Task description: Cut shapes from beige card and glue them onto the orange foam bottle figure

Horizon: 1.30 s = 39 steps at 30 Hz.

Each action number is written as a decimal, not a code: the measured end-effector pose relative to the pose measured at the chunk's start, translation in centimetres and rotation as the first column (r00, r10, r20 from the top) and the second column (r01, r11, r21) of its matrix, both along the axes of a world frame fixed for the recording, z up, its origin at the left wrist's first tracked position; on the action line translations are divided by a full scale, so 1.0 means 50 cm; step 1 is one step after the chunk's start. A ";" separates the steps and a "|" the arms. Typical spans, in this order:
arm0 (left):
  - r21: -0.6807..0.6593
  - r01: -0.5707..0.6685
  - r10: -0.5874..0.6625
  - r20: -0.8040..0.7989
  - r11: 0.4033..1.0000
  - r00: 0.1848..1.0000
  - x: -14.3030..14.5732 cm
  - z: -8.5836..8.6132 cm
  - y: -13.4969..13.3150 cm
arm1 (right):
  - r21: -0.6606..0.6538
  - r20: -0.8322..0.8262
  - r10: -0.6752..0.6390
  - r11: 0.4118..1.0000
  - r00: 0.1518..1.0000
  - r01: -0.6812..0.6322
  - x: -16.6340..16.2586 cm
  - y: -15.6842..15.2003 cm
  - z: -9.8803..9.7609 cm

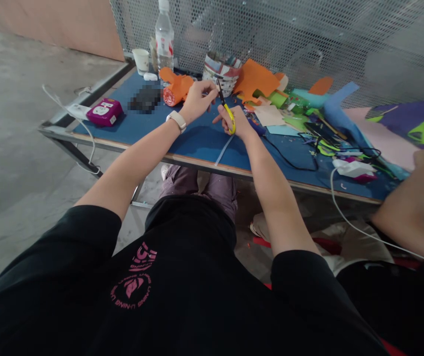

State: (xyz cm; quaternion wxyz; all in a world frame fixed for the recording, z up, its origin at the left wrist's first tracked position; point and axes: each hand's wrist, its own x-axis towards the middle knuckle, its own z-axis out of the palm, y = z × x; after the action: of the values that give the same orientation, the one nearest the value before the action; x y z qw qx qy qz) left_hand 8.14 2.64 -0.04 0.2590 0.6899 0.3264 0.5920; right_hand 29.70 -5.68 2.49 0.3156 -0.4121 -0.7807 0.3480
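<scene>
My right hand (238,122) grips yellow-handled scissors (227,108), their dark blades pointing up and away from me. Close to the blade tips, my left hand (198,100) is pinched closed; what lies between its fingers is too small to make out. Both hands are above the blue tabletop (193,141). Beyond my left hand lies an orange bundle (178,88) around a clear plastic piece. A translucent strip (224,151) rests by the table's front edge below my right hand. Just right of that hand, a blue tool (255,127) with a black cord is partly hidden.
Behind my hands stands a woven paper basket (222,74). A water bottle (164,42), paper cup (141,61) and purple box (104,112) occupy the left. Orange sheets (258,79) and coloured scraps crowd the right. A co-worker's arm (406,198) reaches in; a white cable (360,228) hangs nearby.
</scene>
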 end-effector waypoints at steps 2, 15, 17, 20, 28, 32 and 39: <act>0.028 0.014 -0.014 0.011 1.000 1.000 0.001 -0.011 0.018 | -0.015 0.013 -0.004 1.000 1.000 0.005 0.001 -0.006 0.007; 0.060 0.030 -0.032 0.034 0.998 0.999 -0.003 -0.015 0.021 | -0.013 -0.052 -0.158 0.987 0.986 0.158 -0.036 -0.009 -0.010; 0.046 0.030 -0.030 0.009 0.998 0.999 -0.006 -0.015 0.022 | -0.022 -0.038 -0.110 0.994 0.993 0.109 -0.025 0.004 -0.015; 0.051 0.024 -0.025 0.010 0.998 1.000 -0.005 -0.014 0.021 | -0.017 -0.042 -0.003 1.000 0.999 0.002 -0.008 0.017 -0.018; 0.006 -0.036 0.036 0.021 0.999 0.999 -0.001 0.000 0.002 | -0.042 -0.062 0.052 0.998 0.997 -0.055 0.011 0.026 -0.012; -0.003 -0.042 0.042 0.023 0.999 0.999 -0.005 0.002 -0.001 | -0.016 -0.060 -0.040 0.999 0.997 0.039 0.009 0.032 -0.017; 0.010 0.093 -0.093 -0.028 0.996 0.995 0.000 0.001 -0.010 | -0.051 -0.146 -0.203 0.979 0.968 0.197 -0.028 -0.001 0.020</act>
State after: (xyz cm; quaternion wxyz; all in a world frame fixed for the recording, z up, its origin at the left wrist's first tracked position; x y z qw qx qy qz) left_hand 8.15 2.14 0.00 0.2780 0.7139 0.2939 0.5716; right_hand 28.31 -5.74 3.47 0.3996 -0.4670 -0.7026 0.3586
